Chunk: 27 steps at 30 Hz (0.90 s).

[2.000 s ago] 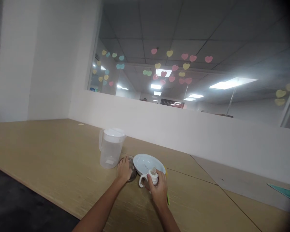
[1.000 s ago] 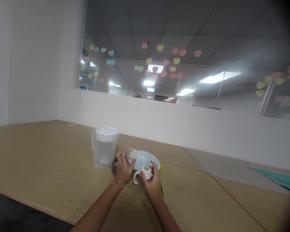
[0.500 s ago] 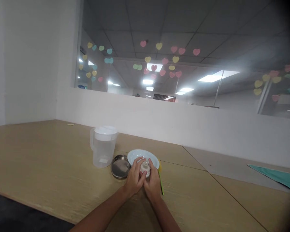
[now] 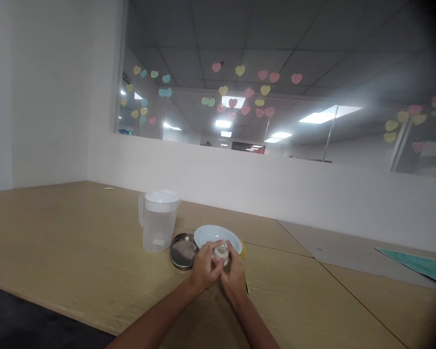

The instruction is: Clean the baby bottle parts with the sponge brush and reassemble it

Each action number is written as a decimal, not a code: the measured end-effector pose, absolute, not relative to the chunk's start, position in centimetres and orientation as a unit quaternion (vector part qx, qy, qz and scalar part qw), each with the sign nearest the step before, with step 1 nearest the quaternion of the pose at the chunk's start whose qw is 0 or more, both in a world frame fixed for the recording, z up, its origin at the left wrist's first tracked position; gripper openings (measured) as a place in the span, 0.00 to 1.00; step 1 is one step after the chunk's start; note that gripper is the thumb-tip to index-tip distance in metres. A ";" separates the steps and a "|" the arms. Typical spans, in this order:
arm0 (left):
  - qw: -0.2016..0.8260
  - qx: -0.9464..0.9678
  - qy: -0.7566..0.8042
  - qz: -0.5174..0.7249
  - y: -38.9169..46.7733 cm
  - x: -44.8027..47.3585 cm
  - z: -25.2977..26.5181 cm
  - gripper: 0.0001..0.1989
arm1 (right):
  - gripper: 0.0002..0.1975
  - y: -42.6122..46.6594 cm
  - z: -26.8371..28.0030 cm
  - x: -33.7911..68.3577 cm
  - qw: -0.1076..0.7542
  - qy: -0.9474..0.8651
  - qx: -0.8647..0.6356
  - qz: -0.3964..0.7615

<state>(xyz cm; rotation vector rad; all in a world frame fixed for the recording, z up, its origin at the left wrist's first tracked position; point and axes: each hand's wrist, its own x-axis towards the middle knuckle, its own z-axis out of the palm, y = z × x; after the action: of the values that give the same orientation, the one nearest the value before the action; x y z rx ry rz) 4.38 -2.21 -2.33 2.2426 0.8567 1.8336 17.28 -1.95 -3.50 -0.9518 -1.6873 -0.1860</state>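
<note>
Both hands meet around a small baby bottle teat (image 4: 221,252), a white ring with a translucent tip pointing away from me. My left hand (image 4: 204,269) grips its left side, thumb at the front and fingers over the top. On the other side, my right hand (image 4: 234,277) is closed against it with fingertips near the tip. Just behind the hands is a pale blue bowl (image 4: 208,234), partly covered by them. A thin yellow-green handled tool (image 4: 247,285) lies to the right, mostly hidden behind my right hand.
A round metal dish (image 4: 183,252) lies left of the hands, touching or close to the bowl. Beyond it stands a clear lidded pitcher (image 4: 159,225). Teal cloth (image 4: 414,265) lies far right on the wooden table (image 4: 87,242). A white wall (image 4: 218,169) with a window runs behind.
The view has shifted slightly, so things on the table appear a little farther right. Both hands keep hold of the teat, with small shifts of the fingers around it.
</note>
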 end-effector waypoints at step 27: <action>0.050 0.771 0.343 0.534 -2.2 4.7 -3.2 0.42 | 0.25 -2.4 -2.0 16.8 0.659 -0.599 -0.436 0.130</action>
<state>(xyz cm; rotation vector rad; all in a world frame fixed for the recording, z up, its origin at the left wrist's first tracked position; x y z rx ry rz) 4.73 -2.15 -3.18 2.3482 1.0450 1.6266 16.78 -2.42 -1.96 -0.9873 -1.3552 0.2942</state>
